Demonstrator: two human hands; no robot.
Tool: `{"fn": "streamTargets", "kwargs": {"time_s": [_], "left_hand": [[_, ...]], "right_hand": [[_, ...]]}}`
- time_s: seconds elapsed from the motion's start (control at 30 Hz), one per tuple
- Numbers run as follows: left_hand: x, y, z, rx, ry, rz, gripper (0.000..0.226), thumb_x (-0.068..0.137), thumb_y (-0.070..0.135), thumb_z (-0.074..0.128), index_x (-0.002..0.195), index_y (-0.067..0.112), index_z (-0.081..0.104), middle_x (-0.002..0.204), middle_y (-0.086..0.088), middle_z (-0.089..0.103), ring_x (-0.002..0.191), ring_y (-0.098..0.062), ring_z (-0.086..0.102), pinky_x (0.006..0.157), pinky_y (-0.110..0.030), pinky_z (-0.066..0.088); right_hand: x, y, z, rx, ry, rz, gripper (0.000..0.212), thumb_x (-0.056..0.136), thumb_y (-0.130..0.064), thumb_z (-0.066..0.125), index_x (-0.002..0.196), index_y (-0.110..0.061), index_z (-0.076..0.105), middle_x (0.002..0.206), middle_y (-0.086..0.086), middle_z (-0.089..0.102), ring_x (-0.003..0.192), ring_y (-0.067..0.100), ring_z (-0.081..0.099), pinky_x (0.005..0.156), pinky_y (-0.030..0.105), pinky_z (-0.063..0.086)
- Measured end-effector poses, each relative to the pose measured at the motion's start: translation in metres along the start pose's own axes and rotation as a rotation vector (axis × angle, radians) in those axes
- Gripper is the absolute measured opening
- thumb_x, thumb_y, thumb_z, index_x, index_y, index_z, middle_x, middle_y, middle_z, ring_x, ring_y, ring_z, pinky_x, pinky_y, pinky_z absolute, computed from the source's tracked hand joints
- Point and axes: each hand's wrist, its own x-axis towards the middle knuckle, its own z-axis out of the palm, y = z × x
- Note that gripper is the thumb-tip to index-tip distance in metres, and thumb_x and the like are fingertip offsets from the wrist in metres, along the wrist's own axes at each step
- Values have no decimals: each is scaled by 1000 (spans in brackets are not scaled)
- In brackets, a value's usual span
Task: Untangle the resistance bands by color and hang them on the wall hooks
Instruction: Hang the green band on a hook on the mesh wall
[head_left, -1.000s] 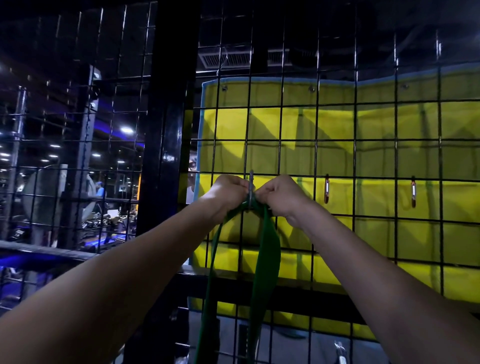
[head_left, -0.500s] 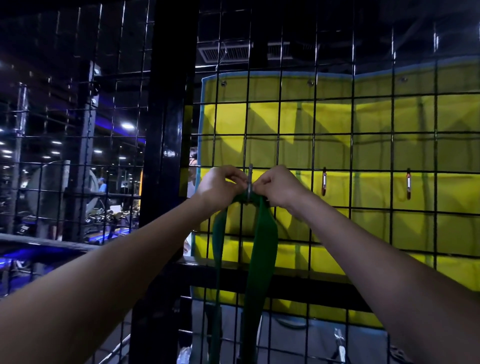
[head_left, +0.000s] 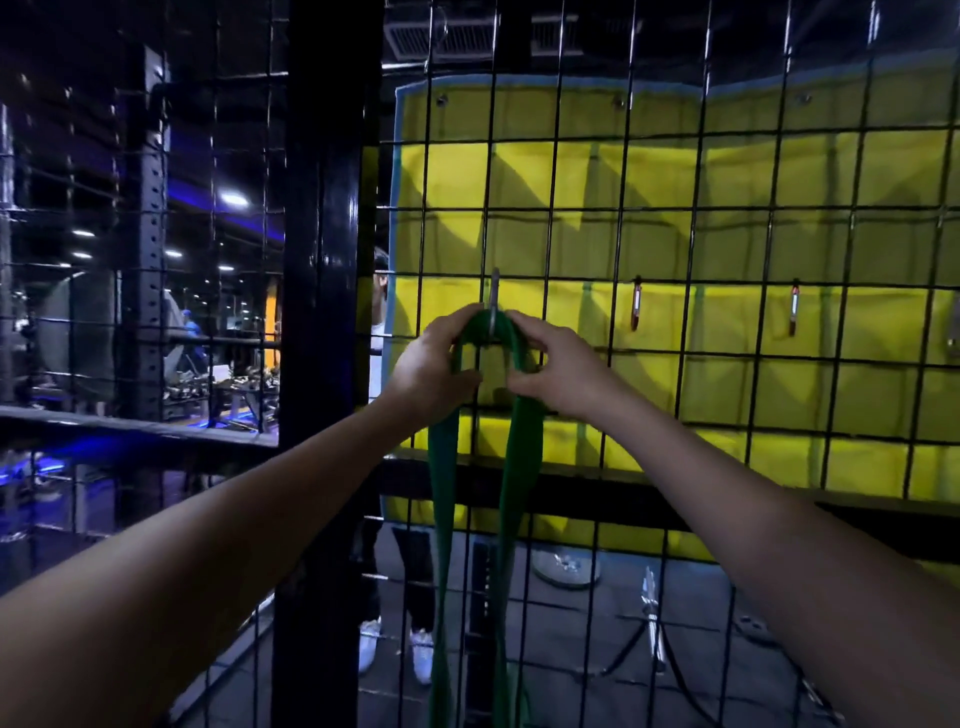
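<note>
Change: both hands have spread a little apart since the earlier frames, where they met knuckle to knuckle at the hook; the top of the green band now shows as an open arch between them.
Green band (head_left: 522, 436): looped over the grey metal hook (head_left: 493, 306) on the wire mesh panel (head_left: 722, 353), its two strands hanging straight down, side by side, past the bottom edge of view.
Left hand (head_left: 434, 366): fingers curled round the left strand just below the hook, grasping it.
Right hand (head_left: 558, 371): thumb and fingers pinch the right strand of the arch, just right of the hook.
Hook: fixed upright on a vertical wire of the mesh, between the two hands, with the band's top bend resting over it.
Other hooks: two red ones (head_left: 636, 306) (head_left: 794, 306) hang on the same mesh row, to the right, well apart from the band.
Behind the mesh: a yellow tarp (head_left: 727, 182) covers the far side.
Left of panel: a thick black post (head_left: 322, 312), with a dim gym floor and ceiling lights far beyond.
Below: a person's white shoes (head_left: 395, 649) stand on the floor behind the mesh.
</note>
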Motion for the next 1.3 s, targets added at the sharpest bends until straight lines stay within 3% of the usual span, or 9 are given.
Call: {"fn": "streamTargets", "kwargs": {"time_s": [0.07,0.2,0.27,0.4,0.63,0.83,0.93,1.07,1.3], "left_hand": [[-20,-4,5,-42,-15,29,73,76,-2,69,134,28,35,116,19,46,105,16,45,83,-7,40],[-44,-13,11,32,62,-30,81,80,-2,62,147,21,21,142,-1,34,132,-14,29,97,-20,30],[-54,-14,11,6,44,-55,82,81,-2,62,147,20,20,140,-1,34,136,-20,27,98,-20,29],[-68,-23,12,-49,-10,-123,89,76,8,72,147,28,22,134,1,35,123,-19,40,96,-25,40],[-85,-25,11,254,9,-126,100,75,10,75,148,34,12,125,-15,38,110,-26,46,91,-28,43],[-112,-36,26,302,-15,-161,104,72,9,78,149,29,10,139,-15,27,128,-29,35,101,-33,39],[-128,-35,32,339,28,-96,93,73,14,76,148,20,21,147,-15,21,134,-32,29,106,-36,38],[-152,-23,47,401,72,9,72,73,16,73,138,15,41,142,-15,34,126,-34,40,100,-41,41],[-222,10,127,241,-259,-39,49,79,10,65,126,13,51,133,-10,43,118,-32,47,91,-39,44]], "right_hand": [[-14,5,8,2,5,-2,84,80,-5,69,147,-25,23,144,-2,39,122,1,35,89,6,30],[-37,13,27,-14,113,-9,88,80,-7,69,149,-21,17,149,2,26,129,8,30,77,-15,17],[-45,14,36,-22,167,27,88,80,-11,70,149,-26,17,143,5,29,126,14,35,83,-9,20],[-61,11,49,26,172,68,95,77,-11,74,149,-24,14,144,5,34,131,18,37,105,24,36],[-77,8,69,-175,366,157,87,76,-3,71,146,-14,20,138,8,46,125,25,47,99,35,43],[-104,18,75,-352,199,194,89,81,-4,67,149,-17,11,139,12,34,129,27,36,105,32,33],[-119,25,73,-369,184,162,79,82,-5,66,147,-15,22,138,12,33,127,27,38,103,27,34],[-144,42,69,-392,179,186,74,81,-6,67,145,-15,30,138,10,34,126,25,38,100,26,36],[-244,87,52,-348,86,423,59,82,-2,63,137,-9,43,126,12,41,114,28,45,96,24,37]]}}
